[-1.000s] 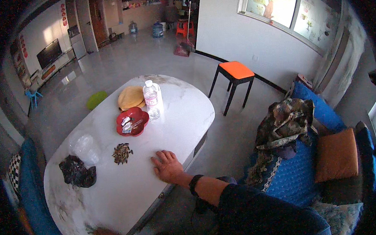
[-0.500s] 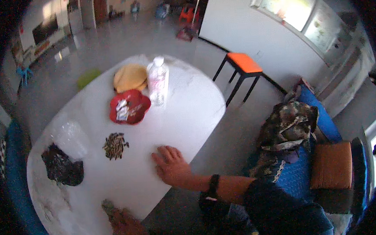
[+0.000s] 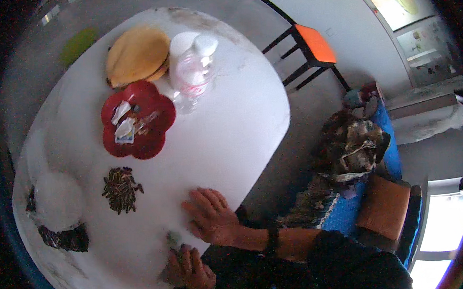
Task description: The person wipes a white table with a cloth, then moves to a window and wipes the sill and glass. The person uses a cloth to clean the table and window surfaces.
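at lower centre, a greenish thing (image 3: 172, 240) by the left hand (image 3: 198, 274) blurs beyond naming, while the upper-right window (image 3: 392, 4) is cut off.

White table (image 3: 226, 139) with red dish (image 3: 152, 137), clear bottle (image 3: 193, 71), dark seeds (image 3: 121, 190), black plastic (image 3: 65, 238).

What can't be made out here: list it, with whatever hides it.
Head view:
Small greenish item by the left grip: blurred, kind unclear.
Flat right grip: palm hidden by the hand's own back.
Crumpled black plastic bag: partly covered by the clear, rounded plastic item.
White, round-topped object: partly behind the clear plastic bottle.
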The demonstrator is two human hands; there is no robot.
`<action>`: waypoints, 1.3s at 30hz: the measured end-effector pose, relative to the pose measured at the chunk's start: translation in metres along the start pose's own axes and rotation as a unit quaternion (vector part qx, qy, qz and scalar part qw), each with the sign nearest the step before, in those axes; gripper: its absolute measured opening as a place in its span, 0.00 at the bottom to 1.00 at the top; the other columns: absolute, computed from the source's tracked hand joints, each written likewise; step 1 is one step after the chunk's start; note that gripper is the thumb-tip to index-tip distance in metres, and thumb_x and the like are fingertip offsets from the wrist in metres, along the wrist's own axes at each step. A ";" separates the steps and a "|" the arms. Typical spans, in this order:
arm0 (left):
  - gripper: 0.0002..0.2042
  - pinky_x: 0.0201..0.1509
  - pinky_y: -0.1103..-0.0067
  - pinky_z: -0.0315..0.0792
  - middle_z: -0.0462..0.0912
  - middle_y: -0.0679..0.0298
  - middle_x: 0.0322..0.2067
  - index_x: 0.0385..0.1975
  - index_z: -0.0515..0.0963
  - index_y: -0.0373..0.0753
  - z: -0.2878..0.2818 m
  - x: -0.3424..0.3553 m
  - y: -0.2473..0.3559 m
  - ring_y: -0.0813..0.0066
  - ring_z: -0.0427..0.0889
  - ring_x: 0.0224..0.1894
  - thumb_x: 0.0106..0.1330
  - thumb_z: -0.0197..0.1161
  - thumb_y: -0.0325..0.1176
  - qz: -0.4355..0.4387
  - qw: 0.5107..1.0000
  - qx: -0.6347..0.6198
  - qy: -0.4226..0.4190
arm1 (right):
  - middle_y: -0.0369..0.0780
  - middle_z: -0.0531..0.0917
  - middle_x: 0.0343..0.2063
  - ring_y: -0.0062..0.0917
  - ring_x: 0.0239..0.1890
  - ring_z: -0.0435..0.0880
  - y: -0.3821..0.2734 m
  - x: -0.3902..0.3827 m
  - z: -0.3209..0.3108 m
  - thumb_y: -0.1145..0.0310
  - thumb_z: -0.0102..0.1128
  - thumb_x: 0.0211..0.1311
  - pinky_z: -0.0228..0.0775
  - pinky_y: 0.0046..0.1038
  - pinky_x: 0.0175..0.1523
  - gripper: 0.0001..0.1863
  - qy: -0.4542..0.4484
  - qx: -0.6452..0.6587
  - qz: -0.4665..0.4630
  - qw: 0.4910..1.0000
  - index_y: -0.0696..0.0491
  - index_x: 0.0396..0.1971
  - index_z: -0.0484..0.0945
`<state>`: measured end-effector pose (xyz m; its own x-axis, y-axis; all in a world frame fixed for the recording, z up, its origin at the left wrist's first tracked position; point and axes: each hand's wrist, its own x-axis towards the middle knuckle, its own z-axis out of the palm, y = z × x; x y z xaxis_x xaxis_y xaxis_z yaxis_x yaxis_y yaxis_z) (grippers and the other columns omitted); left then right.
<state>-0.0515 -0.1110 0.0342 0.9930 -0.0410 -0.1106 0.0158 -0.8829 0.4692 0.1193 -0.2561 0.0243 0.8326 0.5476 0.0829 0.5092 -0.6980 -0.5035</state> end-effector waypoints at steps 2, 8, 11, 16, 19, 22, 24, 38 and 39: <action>0.23 0.69 0.36 0.53 0.70 0.45 0.64 0.59 0.74 0.36 0.008 0.012 0.019 0.34 0.68 0.65 0.63 0.60 0.28 0.054 0.997 -0.048 0.005 | 0.53 0.66 0.67 0.51 0.71 0.62 0.003 -0.003 0.002 0.60 0.60 0.64 0.54 0.53 0.74 0.31 -0.017 -0.004 0.001 1.000 0.54 0.66 0.70; 0.23 0.70 0.48 0.60 0.72 0.46 0.62 0.58 0.74 0.36 -0.005 0.025 0.068 0.39 0.70 0.65 0.59 0.59 0.20 0.106 0.951 -0.271 -0.106 | 0.48 0.70 0.63 0.47 0.67 0.67 0.016 -0.009 -0.026 0.67 0.62 0.62 0.64 0.49 0.68 0.26 -0.023 0.079 0.004 0.997 0.50 0.62 0.74; 0.23 0.67 0.55 0.66 0.72 0.47 0.61 0.58 0.73 0.34 -0.048 0.029 0.118 0.44 0.72 0.64 0.59 0.58 0.19 0.008 0.947 -0.295 -0.125 | 0.47 0.74 0.59 0.42 0.60 0.74 0.019 -0.015 -0.090 0.67 0.62 0.65 0.71 0.45 0.63 0.24 -0.066 0.190 0.064 0.977 0.51 0.62 0.74; 0.28 0.67 0.66 0.68 0.74 0.51 0.61 0.61 0.72 0.30 -0.139 0.102 0.204 0.61 0.73 0.63 0.59 0.60 0.32 -0.265 0.779 -0.565 -0.067 | 0.43 0.80 0.52 0.30 0.51 0.81 0.021 -0.053 -0.257 0.61 0.57 0.73 0.75 0.34 0.56 0.24 -0.216 0.407 0.248 0.852 0.53 0.65 0.69; 0.28 0.70 0.66 0.64 0.73 0.51 0.63 0.64 0.70 0.29 -0.179 0.145 0.261 0.60 0.72 0.64 0.62 0.58 0.32 -0.175 0.727 -0.656 -0.101 | 0.42 0.81 0.50 0.28 0.50 0.80 0.007 -0.066 -0.329 0.56 0.54 0.76 0.74 0.32 0.55 0.27 -0.178 0.532 0.276 0.780 0.54 0.67 0.67; 0.28 0.72 0.66 0.60 0.71 0.49 0.64 0.65 0.68 0.29 -0.206 0.161 0.305 0.61 0.70 0.67 0.64 0.56 0.30 -0.172 0.691 -0.692 -0.116 | 0.42 0.82 0.47 0.27 0.49 0.80 -0.002 -0.066 -0.370 0.55 0.53 0.75 0.73 0.32 0.54 0.28 -0.083 0.627 0.287 0.719 0.56 0.67 0.66; 0.28 0.69 0.66 0.65 0.74 0.49 0.62 0.66 0.68 0.29 -0.217 0.173 0.323 0.59 0.74 0.63 0.63 0.58 0.30 -0.094 0.683 -0.716 -0.114 | 0.43 0.82 0.47 0.27 0.49 0.80 0.005 -0.065 -0.389 0.57 0.53 0.74 0.73 0.33 0.54 0.28 -0.069 0.622 0.267 0.733 0.58 0.66 0.67; 0.18 0.48 0.73 0.78 0.85 0.58 0.40 0.49 0.79 0.34 -0.265 0.253 0.405 0.69 0.83 0.42 0.59 0.71 0.31 0.015 0.830 -0.490 -0.266 | 0.39 0.79 0.55 0.24 0.52 0.80 0.023 -0.091 -0.478 0.55 0.55 0.75 0.74 0.30 0.56 0.29 0.051 0.642 0.244 0.725 0.56 0.68 0.65; 0.18 0.48 0.74 0.78 0.85 0.59 0.40 0.48 0.79 0.35 -0.259 0.264 0.417 0.69 0.83 0.41 0.58 0.72 0.31 0.030 0.828 -0.501 -0.251 | 0.39 0.78 0.57 0.24 0.54 0.79 0.028 -0.089 -0.484 0.54 0.54 0.77 0.74 0.30 0.57 0.30 0.057 0.683 0.262 0.680 0.56 0.70 0.63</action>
<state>0.2472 -0.3688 0.4276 0.8260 -0.4812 -0.2933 0.3073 -0.0517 0.9502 0.1647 -0.5480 0.4190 0.8726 0.2956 -0.3889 -0.4762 0.3378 -0.8119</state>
